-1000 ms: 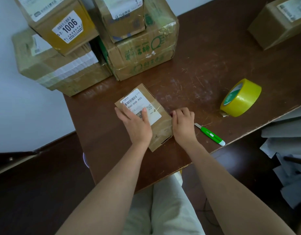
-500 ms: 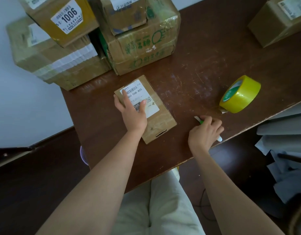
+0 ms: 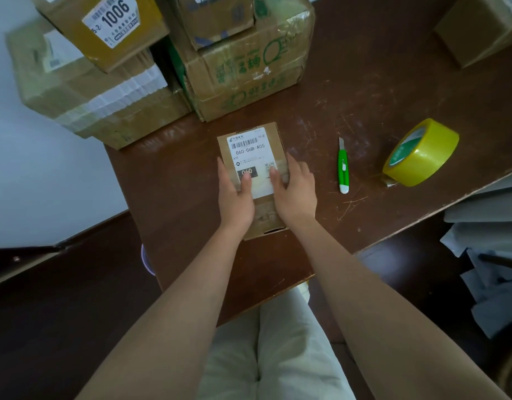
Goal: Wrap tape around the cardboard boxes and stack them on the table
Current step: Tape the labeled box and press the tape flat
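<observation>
Near the desk (image 3: pixel 393 90) front edge: your small box (image 3: pixel 253 157) lies flat, long axis pointing away from you.
Hands: your left hand (image 3: pixel 234 194) and right hand (image 3: pixel 295 192) clasp its two long sides, thumbs on top.
Next move: stacked boxes (image 3: pixel 243 62) sit just beyond the small box, equally near both hands.
Tape roll (image 3: pixel 420 153): right of the small box, past the green cutter (image 3: pixel 343 168).

You're looking down at a dark brown wooden surface (image 3: pixel 378 90), scratched and scuffed, set against a pale wall (image 3: pixel 47 183). Below lies dark floor (image 3: pixel 61 327), and grey sheets (image 3: pixel 491 284) pile at your right.
</observation>
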